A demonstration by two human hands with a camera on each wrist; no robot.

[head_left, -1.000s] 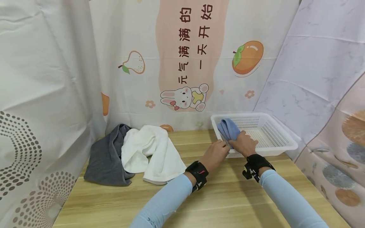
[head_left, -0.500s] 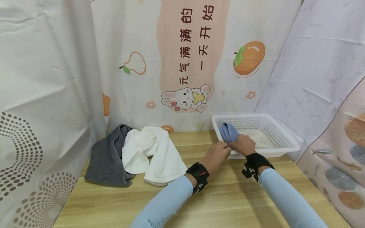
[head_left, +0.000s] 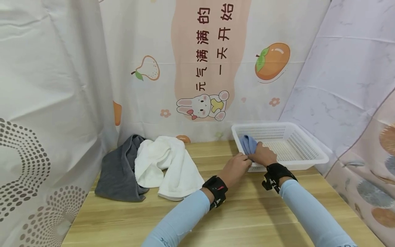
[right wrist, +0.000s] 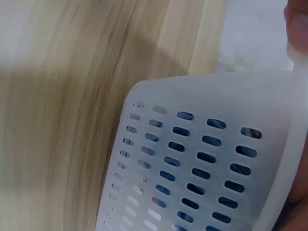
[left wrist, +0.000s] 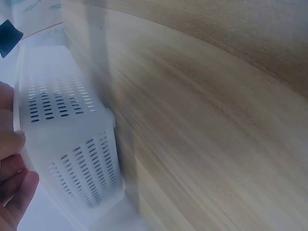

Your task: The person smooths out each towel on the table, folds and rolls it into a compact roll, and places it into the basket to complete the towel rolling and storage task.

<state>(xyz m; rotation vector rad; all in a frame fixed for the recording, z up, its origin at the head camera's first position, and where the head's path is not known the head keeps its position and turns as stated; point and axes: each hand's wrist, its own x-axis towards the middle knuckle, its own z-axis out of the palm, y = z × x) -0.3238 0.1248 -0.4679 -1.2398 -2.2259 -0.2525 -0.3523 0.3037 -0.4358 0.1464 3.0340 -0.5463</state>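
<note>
A folded blue towel [head_left: 249,144] stands on edge inside the left end of the white plastic basket [head_left: 303,162]. My right hand [head_left: 263,156] reaches over the near rim and grips the towel's near end; its fingertips are hidden inside. In the right wrist view, blue shows through the slots of the basket [right wrist: 202,89]. My left hand [head_left: 235,168] holds the rim at the basket's near left corner, close to the right thumb. In the left wrist view, fingers [left wrist: 21,197] of the left hand lie at the basket's rim, outside its slotted wall.
A crumpled white towel [head_left: 180,171] lies on the wooden table [head_left: 234,219] left of my hands. Partly beneath or against it is a dark grey towel [head_left: 118,175]. Printed curtains [head_left: 148,113] hang behind and on both sides; the basket stands close to the back and right ones.
The blue towel has sunk a little lower into the basket, and my right hand has shifted slightly with it. My left hand has stayed at the basket's corner. The view has drifted slightly.
</note>
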